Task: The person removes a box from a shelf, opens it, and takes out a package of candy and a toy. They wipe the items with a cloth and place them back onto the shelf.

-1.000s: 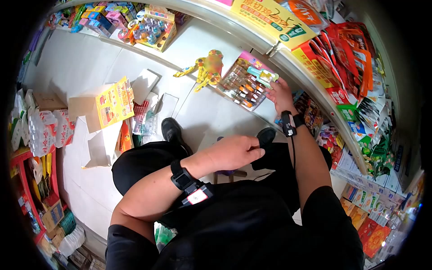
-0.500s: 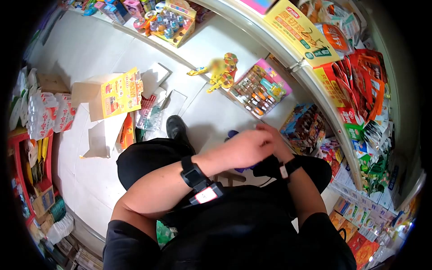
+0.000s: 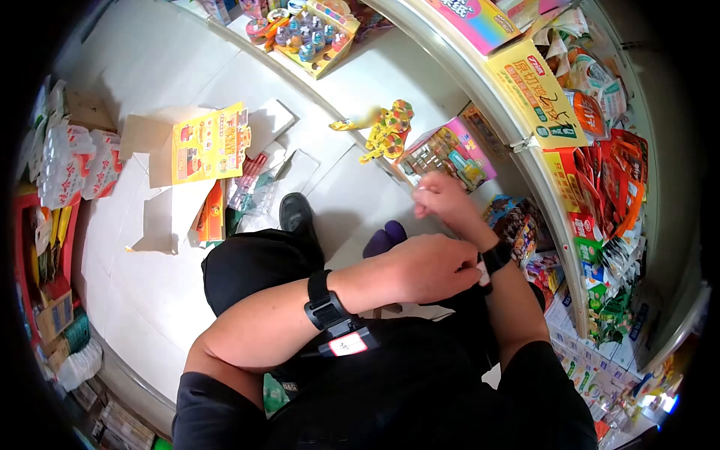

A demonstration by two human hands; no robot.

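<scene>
My left hand (image 3: 435,270) reaches across my body to my right wrist. Its fingers are bent closed at the black wrist strap (image 3: 496,257), where a small device with a pale label partly shows; the fingertips are mostly hidden. Above it, my right hand (image 3: 444,201) is raised with the fingers curled in, and I see nothing in it. It appears in front of a pink display box of small bottles (image 3: 450,154). Another black strap with a labelled device (image 3: 327,307) is on my left wrist.
An opened carton with a yellow printed flap (image 3: 210,142) stands on the floor at left, beside clear plastic packaging (image 3: 255,180). Yellow patterned wrappers (image 3: 387,129) lie ahead. Shelves of red snack packets (image 3: 611,176) curve along the right. A purple object (image 3: 385,238) lies below my hands.
My left hand has moved right and down, from beside my right fingers to my right wrist. My right hand has lifted forward and curled. The view has shifted slightly.
</scene>
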